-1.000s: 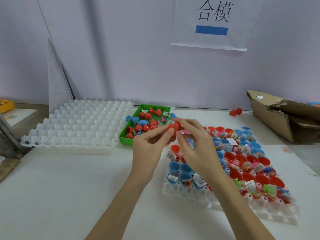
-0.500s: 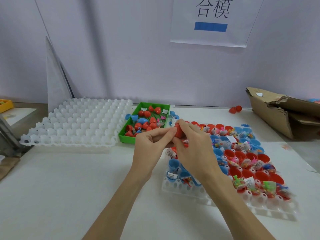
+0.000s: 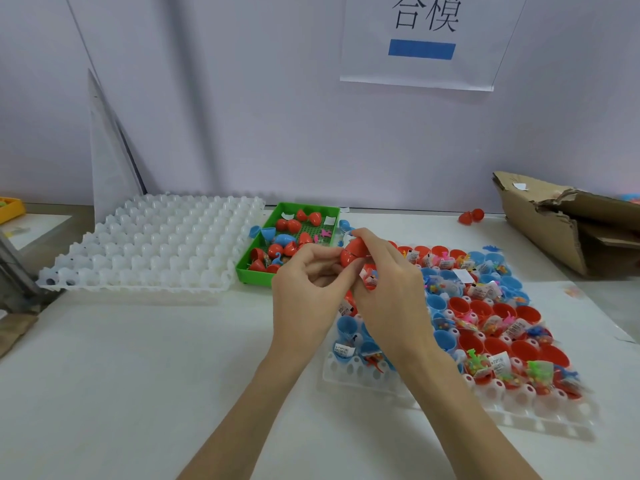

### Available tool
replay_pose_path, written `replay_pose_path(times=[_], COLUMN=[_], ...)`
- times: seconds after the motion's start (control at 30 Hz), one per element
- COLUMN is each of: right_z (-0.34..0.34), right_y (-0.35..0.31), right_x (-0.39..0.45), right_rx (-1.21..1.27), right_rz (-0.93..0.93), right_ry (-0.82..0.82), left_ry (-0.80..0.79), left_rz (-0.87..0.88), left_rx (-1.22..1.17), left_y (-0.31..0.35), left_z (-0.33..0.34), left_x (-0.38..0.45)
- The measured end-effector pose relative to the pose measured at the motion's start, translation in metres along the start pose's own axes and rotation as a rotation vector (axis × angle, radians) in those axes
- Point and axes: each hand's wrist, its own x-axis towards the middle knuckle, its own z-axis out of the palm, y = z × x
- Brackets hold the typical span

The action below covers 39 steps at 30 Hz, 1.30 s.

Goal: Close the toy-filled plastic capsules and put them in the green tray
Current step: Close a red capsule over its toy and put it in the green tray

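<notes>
Step in hand: closing one capsule; both hands meet above the worktop (image 3: pixel 138 375), just off the near right corner of the green tray (image 3: pixel 254 277); the red capsule (image 3: pixel 353 252) sits between them, raised clear of the surface.

Grip state: the left hand (image 3: pixel 304 296) pinches the capsule from its 9 o'clock side with thumb and fingertips; the right hand (image 3: pixel 388 289) wraps its curled fingers over the top from 3 o'clock; both grips are closed on the capsule. A seam line shows across the shell, so the two halves appear mated; whether they are fully snapped cannot be told.

Surroundings: the filled holder (image 3: pixel 363 375) lies at 4 o'clock from the hands, carrying open red and blue halves with packaged toys; an unloaded white cell rack (image 3: pixel 156 251) lies at 9 o'clock, touching the tray's left wall; the tray, at 11 o'clock, already holds several red and blue capsules.

Next move, as judged: press the halves together until seated; release one hand; carry the capsule the short way to 11 o'clock and drop it inside the tray walls; many open halves remain, so the task looks far from complete.
</notes>
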Motion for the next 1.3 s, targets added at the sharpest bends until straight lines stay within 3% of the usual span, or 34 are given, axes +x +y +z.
replay_pose_path(times=[0.43, 0.77, 1.1, 1.3], right_z=[0.004, 0.010, 0.008, 0.007], right_y=[0.007, 0.005, 0.008, 0.005], right_x=[-0.001, -0.001, -0.002, -0.002], right_rx=[-0.057, 0.082, -0.044, -0.010], right_rz=[-0.024, 0.121, 0.056, 0.049], right_ry=[0.000, 0.061, -0.026, -0.001], left_ry=[-0.029, 0.004, -0.019, 0.003], left_rz=[-0.039, -0.065, -0.013, -0.076], left_rx=[0.013, 0.057, 0.086, 0.060], left_y=[0.002, 0.003, 0.005, 0.004], left_z=[0.000, 0.001, 0.001, 0.001], left_x=[-0.002, -0.001, -0.004, -0.004])
